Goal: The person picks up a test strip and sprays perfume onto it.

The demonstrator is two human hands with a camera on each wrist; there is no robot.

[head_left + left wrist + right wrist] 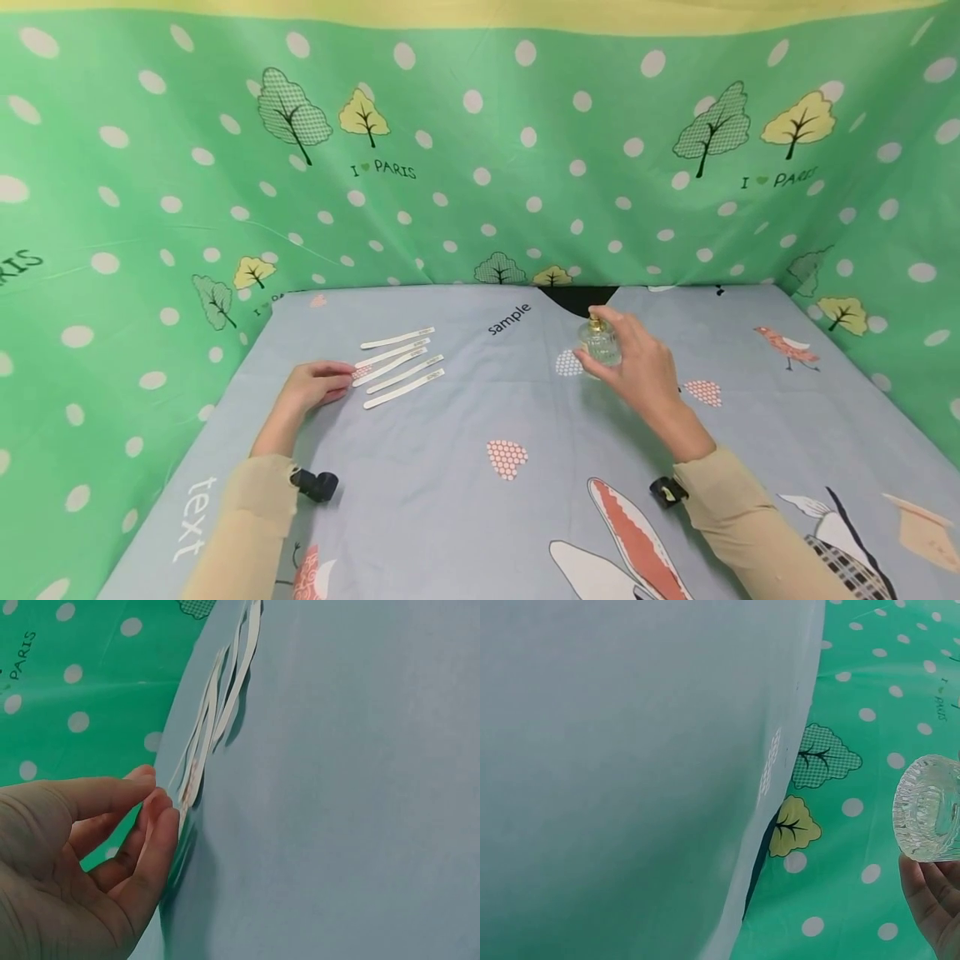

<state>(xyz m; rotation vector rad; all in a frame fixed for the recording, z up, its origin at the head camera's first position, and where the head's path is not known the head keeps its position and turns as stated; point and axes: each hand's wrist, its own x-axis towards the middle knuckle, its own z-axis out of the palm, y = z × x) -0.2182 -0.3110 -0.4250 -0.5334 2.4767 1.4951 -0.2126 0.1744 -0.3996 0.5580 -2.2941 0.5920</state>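
My right hand (643, 364) grips a small clear glass perfume bottle (600, 343) with a gold-coloured neck, thumb low on its side and a finger at its top. In the right wrist view the ribbed base of the bottle (922, 814) shows at the right edge, fingers below it. Several narrow white paper test strips (405, 388) with small print at their right ends lie slanted side by side on the left. My left hand (318, 383) is at their left ends, fingers loosely bent; in the left wrist view the fingertips (166, 814) are right by the strip ends.
A grey-blue printed cloth (435, 517) covers the table. Green dotted fabric (450, 150) hangs at the back and both sides. A black wrist camera (315, 484) sits at the left sleeve, another wrist camera (667, 492) at the right.
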